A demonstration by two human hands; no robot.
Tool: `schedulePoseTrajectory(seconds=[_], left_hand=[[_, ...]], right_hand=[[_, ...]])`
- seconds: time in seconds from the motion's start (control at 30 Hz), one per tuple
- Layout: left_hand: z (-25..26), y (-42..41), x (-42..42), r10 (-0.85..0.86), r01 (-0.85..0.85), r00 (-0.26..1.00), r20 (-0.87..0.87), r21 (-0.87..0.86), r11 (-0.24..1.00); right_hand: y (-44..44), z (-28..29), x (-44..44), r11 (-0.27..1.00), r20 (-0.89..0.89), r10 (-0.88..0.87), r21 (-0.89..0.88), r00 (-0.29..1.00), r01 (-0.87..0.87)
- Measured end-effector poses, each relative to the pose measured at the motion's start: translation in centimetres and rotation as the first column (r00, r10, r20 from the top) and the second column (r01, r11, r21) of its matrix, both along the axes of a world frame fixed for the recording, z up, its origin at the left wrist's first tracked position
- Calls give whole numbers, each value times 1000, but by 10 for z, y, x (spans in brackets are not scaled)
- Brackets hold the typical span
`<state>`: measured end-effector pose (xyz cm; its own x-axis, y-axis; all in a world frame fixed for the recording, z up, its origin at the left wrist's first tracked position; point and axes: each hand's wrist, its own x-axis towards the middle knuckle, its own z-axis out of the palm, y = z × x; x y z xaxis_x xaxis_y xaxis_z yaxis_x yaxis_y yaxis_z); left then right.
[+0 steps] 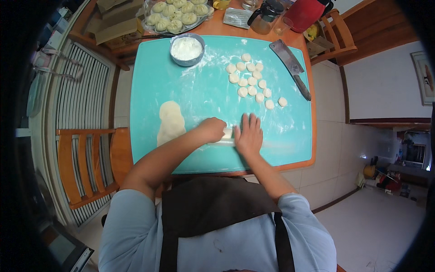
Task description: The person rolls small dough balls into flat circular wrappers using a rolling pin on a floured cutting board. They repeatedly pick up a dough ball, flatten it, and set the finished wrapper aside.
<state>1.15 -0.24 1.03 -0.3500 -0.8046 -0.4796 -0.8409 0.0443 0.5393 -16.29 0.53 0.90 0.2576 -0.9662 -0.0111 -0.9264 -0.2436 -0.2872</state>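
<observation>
My left hand is curled at the left edge of a small dough piece, its fingertips on the dough. Flat on a pale, blurred rolling pin lies my right hand, fingers stretched out and apart. A stack of overlapping rolled dough wrappers rests left of my hands, partly behind my left forearm. Several small dough discs are spread beyond my right hand. Near the far edge stands a bowl of white flour. All lie on a turquoise mat dusted with flour.
A cleaver lies at the mat's right side. Behind the mat are a tray of pleated buns, a clear ridged package, a glass pot, a drinking glass and a red kettle. A wooden chair stands left.
</observation>
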Motion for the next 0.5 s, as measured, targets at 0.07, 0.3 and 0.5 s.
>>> schedulePoseTrajectory(seconds=[0.07,0.3,0.5], left_hand=[[-1,-1,-5,23,-23,1000,-10,-25,999],[0,-1,3,33,-31,998,-61,35,999],[-8,-3,0,117,-122,988,-103,-41,992]], right_hand=[[-13,-3,5,999,32,5,-46,999,-3],[15,-5,-5,997,-24,63,-32,998,-64],[15,-6,-4,999,-11,38,19,999,-37]])
